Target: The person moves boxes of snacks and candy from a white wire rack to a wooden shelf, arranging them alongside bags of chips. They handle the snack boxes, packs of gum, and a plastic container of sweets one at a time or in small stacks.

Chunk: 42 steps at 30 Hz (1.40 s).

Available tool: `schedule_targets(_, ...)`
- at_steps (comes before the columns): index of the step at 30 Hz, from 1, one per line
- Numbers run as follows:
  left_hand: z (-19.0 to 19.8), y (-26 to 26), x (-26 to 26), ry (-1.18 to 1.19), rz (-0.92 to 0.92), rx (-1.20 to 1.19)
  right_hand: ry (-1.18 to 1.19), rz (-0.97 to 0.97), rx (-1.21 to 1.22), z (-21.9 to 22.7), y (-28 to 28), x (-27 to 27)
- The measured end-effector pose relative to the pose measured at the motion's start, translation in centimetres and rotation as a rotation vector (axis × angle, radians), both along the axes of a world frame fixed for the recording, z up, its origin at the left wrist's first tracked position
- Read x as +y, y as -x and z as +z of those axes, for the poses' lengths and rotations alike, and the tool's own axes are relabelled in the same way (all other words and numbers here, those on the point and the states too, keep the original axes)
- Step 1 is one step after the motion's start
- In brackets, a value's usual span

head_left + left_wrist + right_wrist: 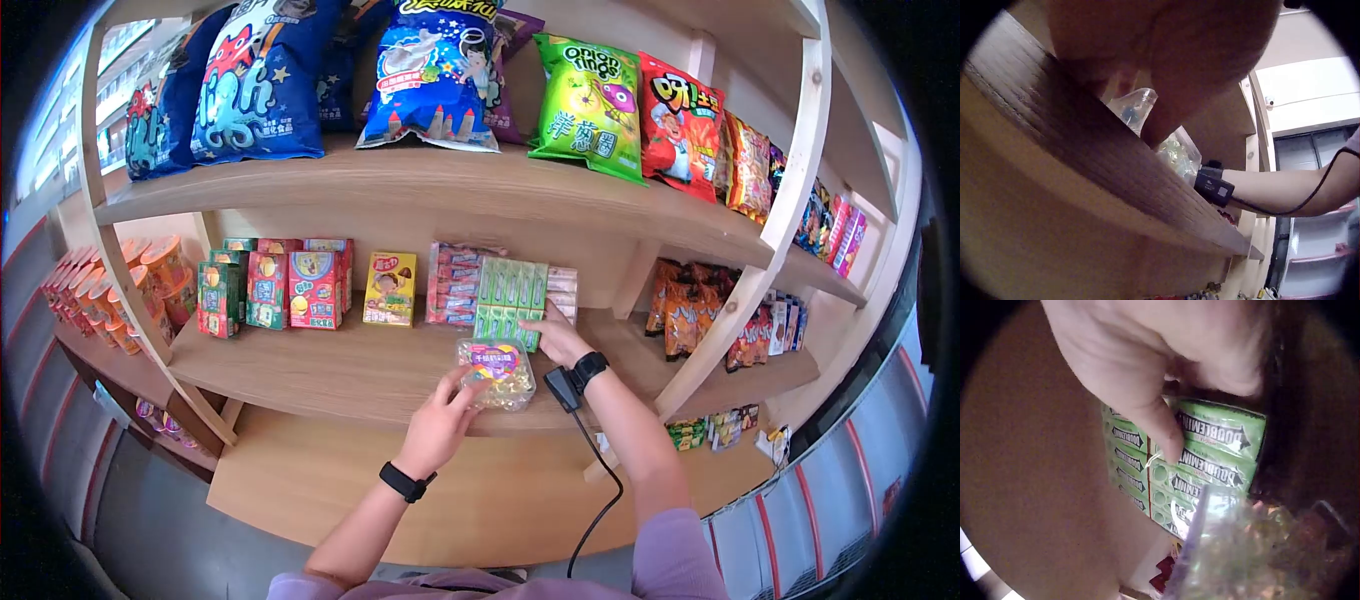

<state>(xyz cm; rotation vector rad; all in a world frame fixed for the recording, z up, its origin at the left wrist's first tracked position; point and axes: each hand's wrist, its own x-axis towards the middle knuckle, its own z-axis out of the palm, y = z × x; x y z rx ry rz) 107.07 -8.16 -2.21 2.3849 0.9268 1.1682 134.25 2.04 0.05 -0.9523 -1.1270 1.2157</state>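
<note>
My right hand (560,338) grips a shrink-wrapped block of green Doublemint chewing gum (510,288), thumb across its printed face. Behind the block stand pink packs of gum-like sticks (452,285). Just in front of it, by the shelf's front edge, is a clear plastic candy box (512,388) with a purple and yellow label and gold-wrapped pieces inside. My left hand (440,420) holds this box at its left side. In the right wrist view the candy box (1241,550) overlaps the lower part of the gum block (1210,447).
A yellow box (389,288) and several red and green snack boxes (268,285) stand left on the middle shelf (300,360). Chip bags (430,80) line the shelf above. Orange bags (690,310) sit beyond the right post (790,150). A black cable (612,490) hangs from my right wrist.
</note>
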Motion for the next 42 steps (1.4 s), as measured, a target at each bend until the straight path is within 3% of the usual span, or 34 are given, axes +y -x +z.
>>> schedule_targets(11,-0.5,0.0,0.5,-0.058,-0.009,-0.013,0.028,0.022,-0.075,-1.3,-0.5,-0.1)
schedule_targets(13,-0.1,0.1,0.3,0.09,-0.045,-0.044,0.016,0.031,-0.081,-1.3,-0.4,-0.2)
schedule_targets(20,0.6,-0.5,2.0,0.137,0.026,0.014,0.012,-0.023,-0.122,-1.8,-0.4,-0.3)
schedule_targets(23,-0.2,-0.7,4.8,0.137,-0.099,-0.029,0.019,-0.073,-0.107,-1.4,0.3,-1.0)
schedule_targets(25,-0.1,-0.8,6.2,0.246,-0.28,-0.075,0.013,-0.113,-0.099,-0.7,0.6,-1.3)
schedule_targets(28,0.7,-0.6,7.4,0.389,-0.321,-0.016,-0.056,-0.118,-0.138,0.2,0.2,-1.0)
schedule_targets(32,3.2,0.0,6.8,0.412,-0.277,0.142,-0.137,-0.118,-0.337,1.9,-0.2,-0.8)
schedule_targets(38,2.8,2.0,0.7,0.243,-0.167,-0.054,-0.167,0.153,-0.654,6.1,3.2,0.9)
schedule_targets(40,3.1,2.8,-0.9,0.234,-0.176,-0.123,-0.099,0.459,-0.737,6.9,4.9,2.3)
schedule_targets(42,3.9,4.1,-2.5,0.321,-0.224,-0.158,-0.088,0.513,-0.768,7.1,6.5,2.8)
